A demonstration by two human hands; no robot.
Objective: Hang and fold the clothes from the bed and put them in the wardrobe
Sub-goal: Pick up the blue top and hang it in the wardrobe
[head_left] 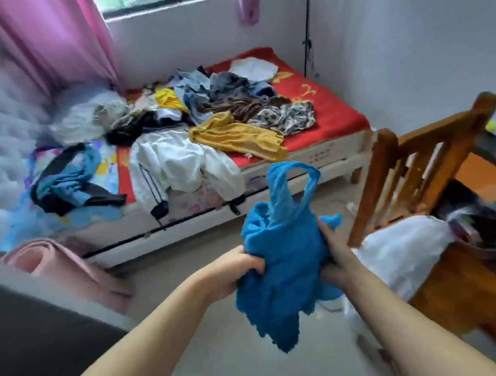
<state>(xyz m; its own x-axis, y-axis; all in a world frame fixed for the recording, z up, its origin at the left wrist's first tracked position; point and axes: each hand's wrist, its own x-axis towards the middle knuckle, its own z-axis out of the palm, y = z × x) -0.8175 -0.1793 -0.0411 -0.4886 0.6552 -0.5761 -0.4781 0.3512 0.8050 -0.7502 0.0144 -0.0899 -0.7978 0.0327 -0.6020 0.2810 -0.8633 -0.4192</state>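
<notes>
Head view: both hands (238, 268) grip blue garment (283, 262); no writing legible.

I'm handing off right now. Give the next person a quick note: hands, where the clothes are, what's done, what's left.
Left hand and right hand both grip a bunched blue garment, held in the air in front of the bed, not yet folded.
Still on the bed: white jacket, mustard garment, patterned piece and a mixed heap behind them.
More white fabric lies on the wooden chair to the right.
The wardrobe is out of view, so I can't tell what is stored.
Left: fold or hang the blue garment, then clear the bed.
</notes>
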